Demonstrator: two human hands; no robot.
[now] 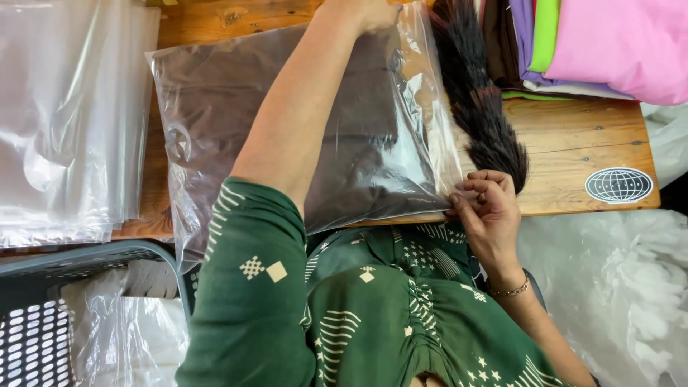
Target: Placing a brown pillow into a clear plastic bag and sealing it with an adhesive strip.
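Leaning over the bench (566,143), the person had a clear plastic bag (215,93) lying flat on the wood with a dark brown folded garment (365,136) inside it. Their left hand (365,13) reached across to the bag's far edge and pressed there; its fingers ran out of view, so I could not tell how its grip stood. The right hand (487,208) was at the near right corner, fingertips pinched closed on the bag's edge. It looked like the closing step of bagging, with the garment already in. Finishing would call for a steady hold at the far edge while the pinched edge was smoothed flat. A stack of empty clear bags (68,115) lay to the left, folded coloured cloth (616,43) at the far right, and a dark bristly brush (476,100) just beside the bag.
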